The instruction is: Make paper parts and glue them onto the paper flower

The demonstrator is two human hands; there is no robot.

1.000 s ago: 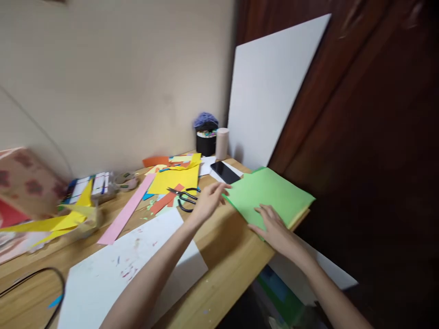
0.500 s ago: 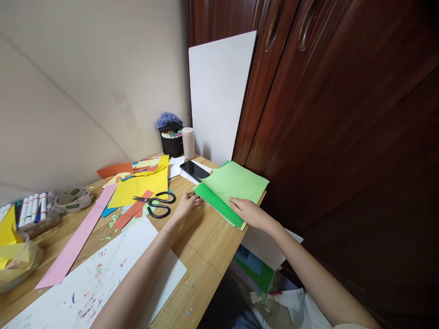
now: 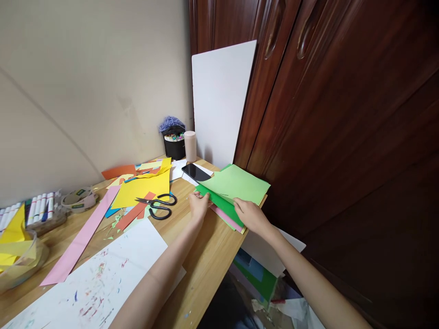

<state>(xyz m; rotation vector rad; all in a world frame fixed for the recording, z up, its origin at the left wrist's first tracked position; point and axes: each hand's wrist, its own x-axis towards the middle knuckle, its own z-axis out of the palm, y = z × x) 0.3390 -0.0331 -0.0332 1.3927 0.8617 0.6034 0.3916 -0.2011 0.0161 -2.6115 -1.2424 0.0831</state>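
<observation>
A stack of coloured paper lies at the table's right corner, with a light green sheet (image 3: 240,183) on top. Beneath it a dark green sheet (image 3: 222,204) shows along the near side, and a pink edge peeks out lower down. My left hand (image 3: 199,204) is closed on the dark green sheet's left corner, thumb above. At the near right edge, my right hand (image 3: 249,214) has its fingers closed at the light green sheet's lifted border; its fingertips are partly hidden. Black-handled scissors (image 3: 159,205) lie open to the left of my left hand.
A phone (image 3: 195,172), a pale cylinder (image 3: 190,146) and a black marker holder (image 3: 174,148) stand behind the stack. Yellow paper (image 3: 140,189), a pink strip (image 3: 82,235) and a stained white sheet (image 3: 99,278) cover the left. A wooden cabinet (image 3: 325,137) borders the right.
My left hand has moved right and taken hold of the dark green sheet's corner. More dark green and a pink edge now show. My right hand stays at the stack's near edge.
</observation>
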